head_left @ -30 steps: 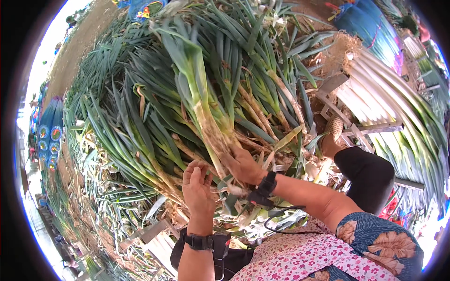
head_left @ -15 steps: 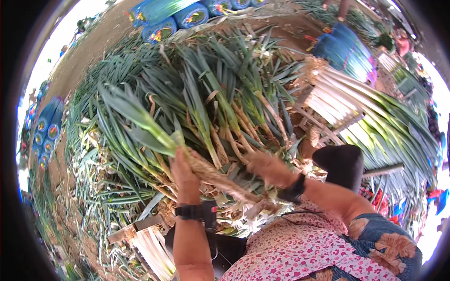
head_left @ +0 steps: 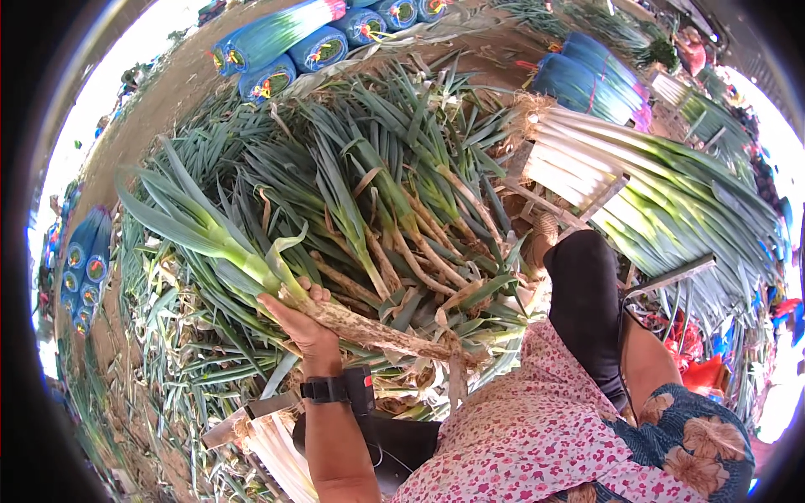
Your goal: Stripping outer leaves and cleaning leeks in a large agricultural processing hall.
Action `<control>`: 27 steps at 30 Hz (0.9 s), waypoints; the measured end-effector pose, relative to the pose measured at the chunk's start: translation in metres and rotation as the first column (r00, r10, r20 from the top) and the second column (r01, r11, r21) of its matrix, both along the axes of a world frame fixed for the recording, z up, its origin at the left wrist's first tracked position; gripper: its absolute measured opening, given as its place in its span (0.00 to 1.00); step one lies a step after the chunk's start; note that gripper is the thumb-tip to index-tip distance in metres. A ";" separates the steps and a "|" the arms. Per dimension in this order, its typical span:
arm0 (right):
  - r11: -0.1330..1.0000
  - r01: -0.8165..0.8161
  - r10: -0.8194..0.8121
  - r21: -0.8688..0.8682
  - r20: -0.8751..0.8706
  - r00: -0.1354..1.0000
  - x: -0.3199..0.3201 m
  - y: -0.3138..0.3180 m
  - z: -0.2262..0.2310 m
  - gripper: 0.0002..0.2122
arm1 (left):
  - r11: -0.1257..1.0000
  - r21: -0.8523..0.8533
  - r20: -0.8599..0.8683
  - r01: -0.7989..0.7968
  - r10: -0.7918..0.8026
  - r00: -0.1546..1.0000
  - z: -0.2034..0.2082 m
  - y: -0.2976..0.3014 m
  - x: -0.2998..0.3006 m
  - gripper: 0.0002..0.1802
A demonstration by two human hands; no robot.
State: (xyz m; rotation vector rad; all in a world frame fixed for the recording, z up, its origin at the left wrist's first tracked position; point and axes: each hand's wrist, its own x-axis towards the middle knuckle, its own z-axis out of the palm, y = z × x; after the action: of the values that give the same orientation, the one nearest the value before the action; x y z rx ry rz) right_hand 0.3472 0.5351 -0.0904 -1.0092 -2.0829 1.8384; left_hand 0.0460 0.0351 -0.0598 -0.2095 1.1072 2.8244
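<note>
My left hand (head_left: pixel 302 327) is closed round a long leek (head_left: pixel 369 329), held at a slant. The leek's broad green leaves (head_left: pixel 210 230) spread to the upper left. Its brown, dirt-caked stalk runs down to the right, and a loose dry strip (head_left: pixel 455 369) hangs near the root end. My right hand is out of sight; only part of the right arm (head_left: pixel 650 369) shows beside the dark-clad knee. Just beyond the held leek lies a heap of untrimmed leeks (head_left: pixel 394 210) with soiled stalks.
Cleaned white-stalked leeks (head_left: pixel 579 159) rest on a metal rack (head_left: pixel 599 197) at the right. More white stalks (head_left: pixel 281 453) lie at the lower left. Blue-wrapped bundles (head_left: pixel 314 50) line the back, with others (head_left: pixel 587 80) at the back right. Leaf scraps (head_left: pixel 168 335) cover the left ground.
My right hand, which was blurred near the leek's stalk, has gone out of sight to the right. The leek is still in my left hand, with its leaves further left.
</note>
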 end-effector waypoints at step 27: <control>0.757 -0.516 0.337 -0.400 -0.438 0.833 -0.261 -0.374 0.057 0.03 | 0.836 0.487 -0.231 0.255 -0.158 0.960 0.022 -0.005 0.009 0.24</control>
State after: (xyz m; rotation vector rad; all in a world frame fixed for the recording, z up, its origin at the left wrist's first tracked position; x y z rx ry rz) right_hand 0.0858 0.1612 -0.0334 -0.2178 -1.7492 2.6620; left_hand 0.0545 0.0304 -0.0374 0.2076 0.3260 2.8479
